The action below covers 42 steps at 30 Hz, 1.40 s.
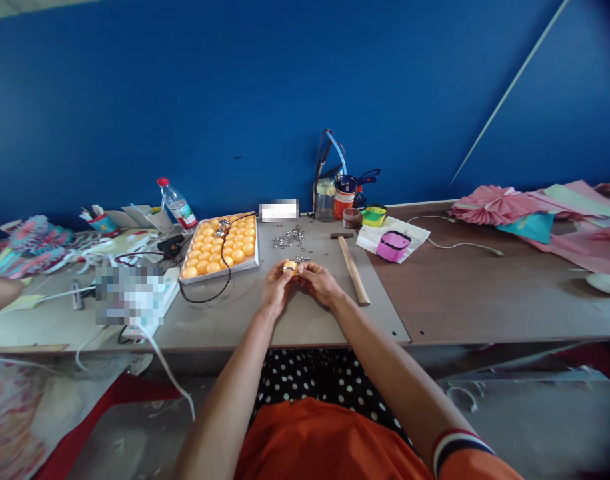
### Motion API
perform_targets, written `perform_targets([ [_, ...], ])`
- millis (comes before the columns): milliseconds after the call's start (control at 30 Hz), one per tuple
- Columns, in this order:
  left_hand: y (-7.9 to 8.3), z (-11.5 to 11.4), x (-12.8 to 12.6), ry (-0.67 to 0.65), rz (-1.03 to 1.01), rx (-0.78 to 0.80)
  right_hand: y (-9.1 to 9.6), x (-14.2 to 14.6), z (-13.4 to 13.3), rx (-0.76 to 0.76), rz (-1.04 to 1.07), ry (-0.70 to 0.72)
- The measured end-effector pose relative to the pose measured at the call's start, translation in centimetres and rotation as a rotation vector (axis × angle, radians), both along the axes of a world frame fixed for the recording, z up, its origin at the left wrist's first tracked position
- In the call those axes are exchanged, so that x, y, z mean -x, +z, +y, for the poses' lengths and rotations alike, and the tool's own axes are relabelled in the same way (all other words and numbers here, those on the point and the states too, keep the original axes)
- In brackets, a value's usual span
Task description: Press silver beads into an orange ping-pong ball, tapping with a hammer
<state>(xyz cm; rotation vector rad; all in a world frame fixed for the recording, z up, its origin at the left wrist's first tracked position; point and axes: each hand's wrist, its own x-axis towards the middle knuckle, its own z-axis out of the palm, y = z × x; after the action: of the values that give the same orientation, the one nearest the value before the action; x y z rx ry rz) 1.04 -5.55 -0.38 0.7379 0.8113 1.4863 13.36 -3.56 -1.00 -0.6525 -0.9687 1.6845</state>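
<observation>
"Head view, looking down: what is being held, and where?"

"One small, glossy orange ball (pixel 289 267) with a shiny silver part on it, held just above a flat grey surface (pixel 305 327), near the centre. The person's left hand (pixel 276 287) is clamped on it, thumb across the near side."

"And the other grip?"

"The right hand (pixel 322 283) has its thumb and fingers at the ball's right side. I cannot tell whether they pinch the ball or a tiny part beside it."

"What lies around them?"

"Just beyond the hands, a loose scatter of small silver metal pieces (pixel 293 237). To the left, a shallow white-edged tray (pixel 257 243) filled with rows of similar orange balls (pixel 213 267); a thin black cord (pixel 205 302) loops over its edge. To the right, a hammer with a pale wooden handle (pixel 353 270) lies flat, its dark head pointing away from the person."

"Anything further out?"

"Right of the hammer, a purple, black-edged object (pixel 395 247) rests on a sheet of white paper (pixel 419 233). Behind the tray stands a clear plastic bottle with a red cap (pixel 175 200)."
</observation>
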Motion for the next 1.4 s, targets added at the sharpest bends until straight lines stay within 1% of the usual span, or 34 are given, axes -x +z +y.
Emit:
perform_targets([
  [300,-0.3,0.2,0.2,-0.021,-0.024,0.007,-0.3,0.0,0.2,-0.003,-0.031,0.004],
  [533,0.1,0.0,0.3,-0.053,-0.067,0.010,-0.3,0.1,0.1,0.003,-0.042,0.012],
  [733,0.2,-0.1,0.7,-0.110,-0.083,-0.009,0.0,-0.1,0.0,0.007,-0.005,0.049],
  [900,0.5,-0.3,0.8,-0.163,-0.105,-0.044,0.7,-0.4,-0.2,-0.029,0.065,0.082],
  [1100,0.8,-0.5,0.9,-0.208,-0.119,-0.071,1.0,-0.8,-0.5,-0.024,0.121,0.132],
  [1300,0.8,-0.5,0.9,-0.204,-0.096,-0.074,0.9,-0.8,-0.4,-0.037,0.107,0.125],
  [1400,0.7,-0.5,0.7,-0.160,-0.073,-0.078,0.7,-0.5,-0.3,-0.057,0.094,0.086],
])
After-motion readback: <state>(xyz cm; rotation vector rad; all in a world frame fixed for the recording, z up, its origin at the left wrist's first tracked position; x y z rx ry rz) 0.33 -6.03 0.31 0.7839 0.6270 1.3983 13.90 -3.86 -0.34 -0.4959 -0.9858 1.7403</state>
